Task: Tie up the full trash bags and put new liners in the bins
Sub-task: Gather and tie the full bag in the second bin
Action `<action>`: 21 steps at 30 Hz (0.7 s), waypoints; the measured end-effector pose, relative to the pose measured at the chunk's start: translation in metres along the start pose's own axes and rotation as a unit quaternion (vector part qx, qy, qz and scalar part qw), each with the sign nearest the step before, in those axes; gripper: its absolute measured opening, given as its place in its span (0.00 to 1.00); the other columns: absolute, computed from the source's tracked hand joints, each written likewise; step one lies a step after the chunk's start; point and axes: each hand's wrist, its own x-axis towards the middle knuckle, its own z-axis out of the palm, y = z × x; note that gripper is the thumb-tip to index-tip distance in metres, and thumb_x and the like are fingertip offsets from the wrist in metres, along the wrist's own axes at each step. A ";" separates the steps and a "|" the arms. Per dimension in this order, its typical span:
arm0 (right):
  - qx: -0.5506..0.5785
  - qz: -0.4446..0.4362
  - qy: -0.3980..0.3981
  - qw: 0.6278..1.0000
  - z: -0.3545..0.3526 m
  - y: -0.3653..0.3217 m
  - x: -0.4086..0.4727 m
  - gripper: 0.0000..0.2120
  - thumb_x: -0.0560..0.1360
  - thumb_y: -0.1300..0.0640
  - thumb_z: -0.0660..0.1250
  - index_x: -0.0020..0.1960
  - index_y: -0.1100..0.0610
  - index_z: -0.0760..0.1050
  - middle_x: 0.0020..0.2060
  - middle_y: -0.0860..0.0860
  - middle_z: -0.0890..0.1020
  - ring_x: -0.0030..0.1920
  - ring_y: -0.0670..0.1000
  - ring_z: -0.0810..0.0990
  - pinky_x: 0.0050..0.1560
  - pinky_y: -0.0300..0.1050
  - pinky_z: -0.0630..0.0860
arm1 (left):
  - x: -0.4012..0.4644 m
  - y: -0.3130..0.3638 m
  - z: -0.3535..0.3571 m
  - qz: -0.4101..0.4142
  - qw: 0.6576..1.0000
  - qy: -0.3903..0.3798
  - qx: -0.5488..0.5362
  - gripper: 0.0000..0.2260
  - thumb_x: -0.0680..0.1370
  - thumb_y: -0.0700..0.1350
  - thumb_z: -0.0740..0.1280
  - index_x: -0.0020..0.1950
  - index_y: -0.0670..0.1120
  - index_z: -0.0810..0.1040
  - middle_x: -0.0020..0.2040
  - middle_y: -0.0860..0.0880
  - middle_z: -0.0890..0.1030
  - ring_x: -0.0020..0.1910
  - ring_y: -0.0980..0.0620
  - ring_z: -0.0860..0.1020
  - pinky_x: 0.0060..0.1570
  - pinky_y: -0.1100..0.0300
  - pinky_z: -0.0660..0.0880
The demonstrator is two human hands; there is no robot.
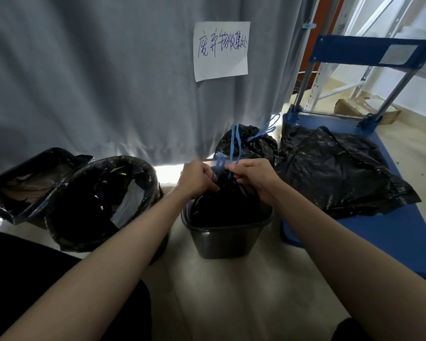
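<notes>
Both hands, left [196, 177] and right [252, 174], pinching blue drawstrings [231, 153] above gathered black bag [225, 203] (inside small bin [225, 242]), tile floor [231, 291] in front.

Bag [225, 200] in bin [225, 238], left of cart [389, 232]

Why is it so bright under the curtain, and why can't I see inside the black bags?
In the head view, light spills from under the grey curtain onto the floor, washing it out white. The black bag in the small bin, whose blue drawstrings both hands pinch, shows as one dark blob. The wide lens bends the cart at the edge.
</notes>
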 end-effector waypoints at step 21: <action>0.053 -0.034 0.060 0.996 0.029 -0.003 0.010 0.05 0.74 0.70 0.69 0.48 0.67 0.75 0.35 0.60 0.80 0.25 0.46 0.77 0.25 0.34 0.72 | 0.000 0.018 -0.036 0.069 0.984 0.010 -0.162 0.12 0.68 0.38 0.78 0.30 0.45 0.78 0.29 0.43 0.79 0.31 0.49 0.77 0.35 0.59 0.76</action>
